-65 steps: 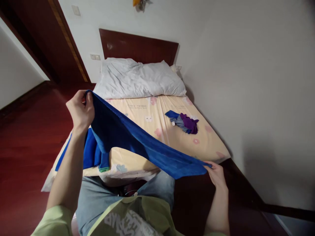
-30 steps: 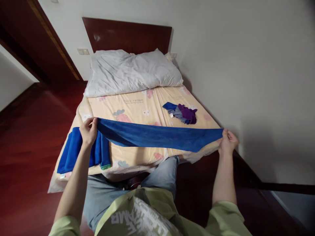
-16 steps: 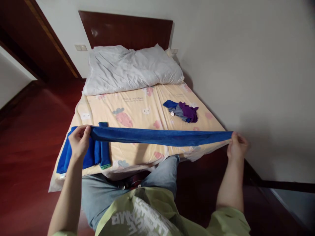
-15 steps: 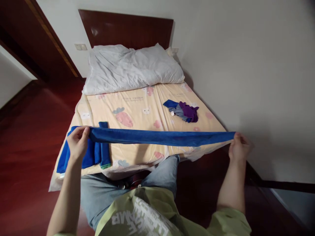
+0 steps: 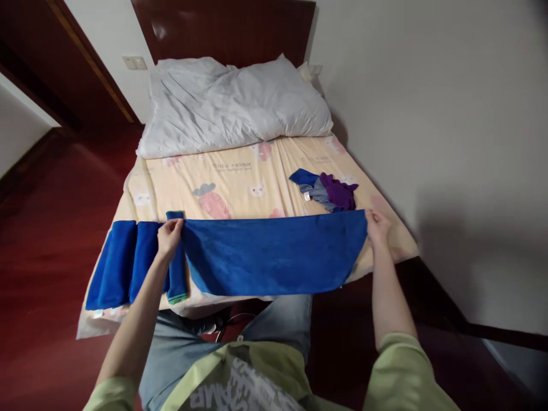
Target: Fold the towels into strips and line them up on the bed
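Observation:
I hold a blue towel (image 5: 269, 257) spread flat across the near part of the bed (image 5: 240, 177). My left hand (image 5: 170, 237) pinches its far left corner, and my right hand (image 5: 376, 226) pinches its far right corner. The towel's near edge hangs over the foot of the bed. Left of my left hand lie rolled or folded blue towels (image 5: 128, 262) side by side on the sheet.
A small heap of purple, grey and blue cloths (image 5: 327, 191) lies on the bed's right side, just beyond my right hand. A white pillow (image 5: 231, 105) sits at the wooden headboard (image 5: 222, 28). A white wall runs close along the right; dark red floor (image 5: 43, 228) on the left.
The towel was stretched taut as a narrow band in the air; now it is lowered and spread wide on the bed. Both hands came closer together and down onto the sheet.

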A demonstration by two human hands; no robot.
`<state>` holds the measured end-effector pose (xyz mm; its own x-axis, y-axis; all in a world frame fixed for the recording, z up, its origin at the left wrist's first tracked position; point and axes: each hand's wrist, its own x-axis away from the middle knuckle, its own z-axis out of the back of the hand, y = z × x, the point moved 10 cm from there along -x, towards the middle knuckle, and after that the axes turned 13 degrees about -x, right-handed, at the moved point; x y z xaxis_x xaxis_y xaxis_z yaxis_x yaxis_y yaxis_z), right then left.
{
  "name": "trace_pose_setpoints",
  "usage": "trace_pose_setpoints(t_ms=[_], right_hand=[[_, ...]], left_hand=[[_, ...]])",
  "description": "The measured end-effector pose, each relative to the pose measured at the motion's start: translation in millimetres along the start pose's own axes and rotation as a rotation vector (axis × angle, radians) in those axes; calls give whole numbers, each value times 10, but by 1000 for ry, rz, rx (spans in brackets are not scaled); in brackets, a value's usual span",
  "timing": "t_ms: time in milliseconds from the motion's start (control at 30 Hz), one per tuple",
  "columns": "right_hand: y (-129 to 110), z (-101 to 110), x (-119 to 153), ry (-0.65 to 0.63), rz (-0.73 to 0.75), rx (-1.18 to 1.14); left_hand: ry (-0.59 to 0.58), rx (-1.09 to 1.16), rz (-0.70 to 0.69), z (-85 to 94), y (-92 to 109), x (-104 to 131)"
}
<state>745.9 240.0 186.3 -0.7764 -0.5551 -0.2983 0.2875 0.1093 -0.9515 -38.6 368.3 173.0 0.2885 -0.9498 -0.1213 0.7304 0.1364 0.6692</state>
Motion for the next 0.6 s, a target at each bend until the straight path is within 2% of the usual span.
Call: trace_pose_setpoints(t_ms=[133,200,267,367,433,533,600], right_hand=[[770,-740,-25,-113,-138,83],[1065,-1043,-16,-177,-164,121],[1301,-1248,-37,-208,-171,153],[1564,-1375,-132,-200,-150,252],[1683,-1402,-200,-193,-112,340],[1789,-1426,-256,-162,-55,443],[1821,-1447,-260,-126,-41,486]], left_hand=[[-54,-144,238,-702,-496,-250],[-73,-210,292,-949,-690,-339],[-67,-259,306,-1107,-822,-415],[-24,-316,282,-1214,-898,-501],[13,-325,237,-1254,-868,-542],[46,-331,180,-1332,-778,-562],[64,-379,210,-1370,-757,-543]])
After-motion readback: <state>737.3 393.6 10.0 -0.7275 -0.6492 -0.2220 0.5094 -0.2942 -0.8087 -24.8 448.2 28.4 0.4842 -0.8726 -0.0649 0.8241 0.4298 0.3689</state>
